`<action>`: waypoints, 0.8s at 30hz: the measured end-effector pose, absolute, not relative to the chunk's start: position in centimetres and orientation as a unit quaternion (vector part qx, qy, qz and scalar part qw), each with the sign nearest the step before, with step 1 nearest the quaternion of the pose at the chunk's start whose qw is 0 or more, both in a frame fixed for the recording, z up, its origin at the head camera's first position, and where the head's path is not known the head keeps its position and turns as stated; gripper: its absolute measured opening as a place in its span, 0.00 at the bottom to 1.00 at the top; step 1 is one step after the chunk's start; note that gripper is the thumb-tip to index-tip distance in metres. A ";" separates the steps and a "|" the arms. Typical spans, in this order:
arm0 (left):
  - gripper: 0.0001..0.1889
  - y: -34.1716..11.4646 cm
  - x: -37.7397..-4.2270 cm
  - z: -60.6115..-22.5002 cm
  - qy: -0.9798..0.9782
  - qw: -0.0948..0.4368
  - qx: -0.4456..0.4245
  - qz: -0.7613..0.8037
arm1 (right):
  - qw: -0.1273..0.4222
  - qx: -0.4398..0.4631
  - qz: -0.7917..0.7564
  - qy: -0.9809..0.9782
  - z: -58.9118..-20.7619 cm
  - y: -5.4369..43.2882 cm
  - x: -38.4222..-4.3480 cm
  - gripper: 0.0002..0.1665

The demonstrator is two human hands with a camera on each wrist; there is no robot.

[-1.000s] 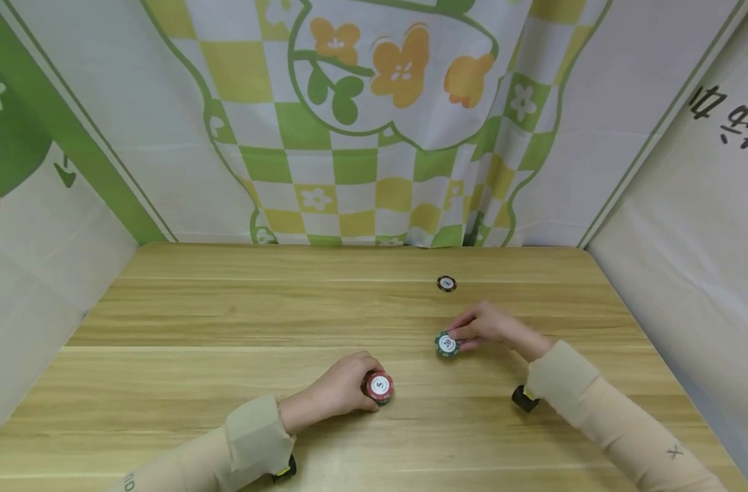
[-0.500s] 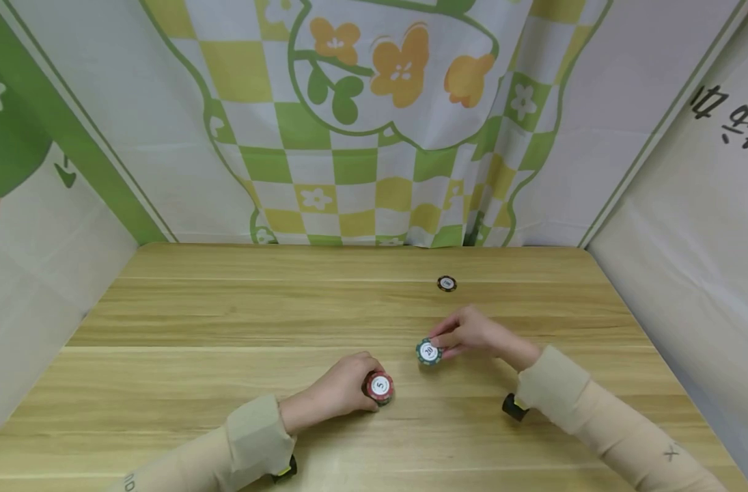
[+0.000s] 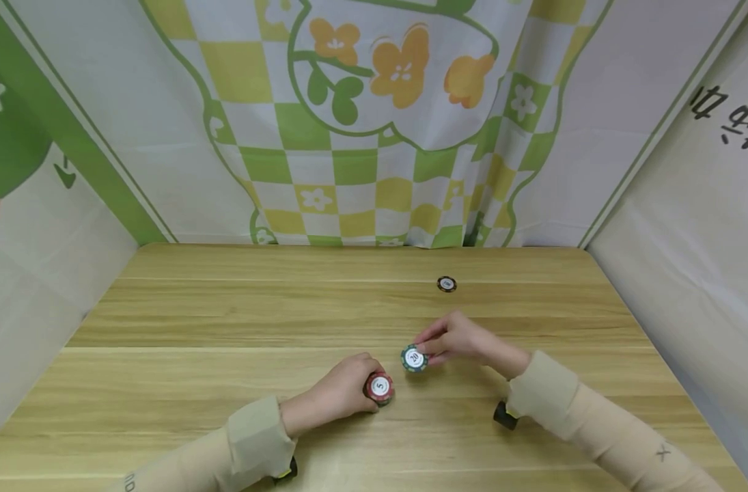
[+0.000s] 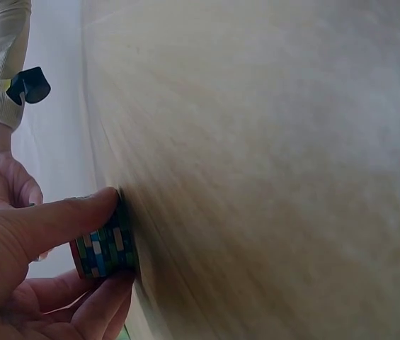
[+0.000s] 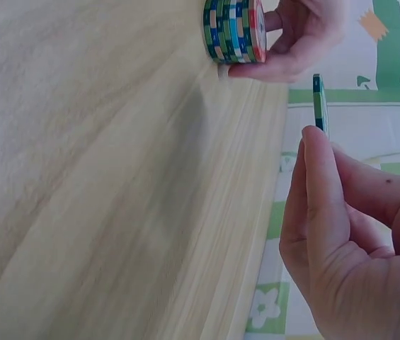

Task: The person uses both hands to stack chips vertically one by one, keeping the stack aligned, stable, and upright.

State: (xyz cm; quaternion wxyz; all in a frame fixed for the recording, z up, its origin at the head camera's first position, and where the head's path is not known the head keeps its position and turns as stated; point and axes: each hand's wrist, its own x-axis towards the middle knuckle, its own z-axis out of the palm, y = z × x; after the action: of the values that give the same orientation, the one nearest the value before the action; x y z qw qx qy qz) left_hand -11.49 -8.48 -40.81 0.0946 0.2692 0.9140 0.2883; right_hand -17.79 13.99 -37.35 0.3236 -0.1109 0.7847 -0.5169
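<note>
My left hand [image 3: 339, 389] grips a stack of poker chips [image 4: 104, 244] standing on the table, thumb on one side and fingers on the other. The top chip is a red poker chip [image 3: 380, 387] marked 5; green and blue edges show below it in both wrist views. My right hand [image 3: 462, 339] pinches a single green poker chip [image 3: 414, 357] marked 20 by its edge. That chip is held above the table, apart from the stack, up and to its right in the head view. In the right wrist view the green chip [image 5: 318, 99] appears edge-on.
A black poker chip [image 3: 447, 283], apparently marked 100, lies flat farther back on the wooden table [image 3: 226, 301]. A checked, flower-printed curtain [image 3: 374, 164] hangs behind the table's far edge. Pale cloth walls stand at both sides.
My right hand has carried the green chip leftward and slightly nearer, closer to the stack. The left hand and its stack have stayed in place, and so has the black chip.
</note>
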 end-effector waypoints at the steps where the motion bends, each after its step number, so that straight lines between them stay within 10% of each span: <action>1: 0.22 -8.5 -11.5 -40.8 0.914 0.094 0.269 0.288 | 0.325 -0.113 -0.519 0.782 -37.4 13.9 -17.8 0.13; 24: 0.22 -8.5 -11.5 -40.9 0.910 0.086 0.278 0.294 | 0.349 -0.102 -0.535 0.763 -38.9 11.2 -16.6 0.12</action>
State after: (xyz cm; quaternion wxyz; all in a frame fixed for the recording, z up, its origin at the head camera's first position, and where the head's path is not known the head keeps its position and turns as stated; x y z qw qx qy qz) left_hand -11.48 -8.45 -40.90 0.0864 0.2782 0.9103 0.2943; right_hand -16.57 11.25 -38.95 0.3491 -0.1022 0.7627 -0.5348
